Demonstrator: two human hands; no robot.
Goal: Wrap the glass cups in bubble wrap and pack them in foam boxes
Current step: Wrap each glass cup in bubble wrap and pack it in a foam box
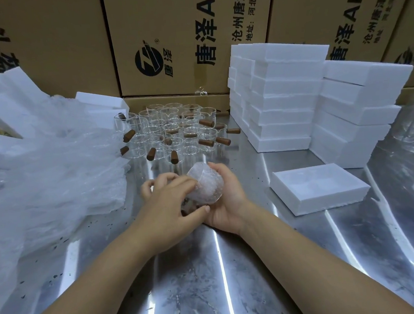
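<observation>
One wide-angle camera, worn at head height, looks forward and down over the shiny streaked metal worktop (211, 292). The left hand (170, 204) and right hand (228, 204) sit close to the lens, near mid-frame, with the forearms running up from the bottom edge. Brown printed cardboard cartons (162, 41) close off the far top.

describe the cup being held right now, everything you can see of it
The cup is clear glass, covered in bubble wrap that makes it look dimpled and frosty. It lies tilted, its open mouth facing up and away. A brown bit, likely its handle, peeks out beneath. The right hand cradles it from below and behind; the left hand holds the wrap down on top, over the steel table.
</observation>
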